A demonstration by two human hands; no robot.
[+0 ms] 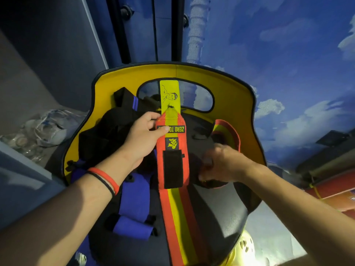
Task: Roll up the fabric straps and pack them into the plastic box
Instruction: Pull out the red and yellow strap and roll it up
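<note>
Orange-and-yellow strap (175, 143), black patch (172, 167), left fingers (163, 129) pinching it, right fingers (206, 162) blurred, grip unclear

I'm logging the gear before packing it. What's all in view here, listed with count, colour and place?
long strap: one, orange with yellow stripe, seat's middle
curled strap: one, orange and yellow, seat's right
dark straps: several, blue and black, seat's left
chair: one, yellow back and black seat, centre
plastic bags: count unclear, clear, floor at left
wristbands: at least two, red and black, left wrist
left hand: pinches the long strap's top
right hand: blurred, fingers curled by the curled strap
</note>
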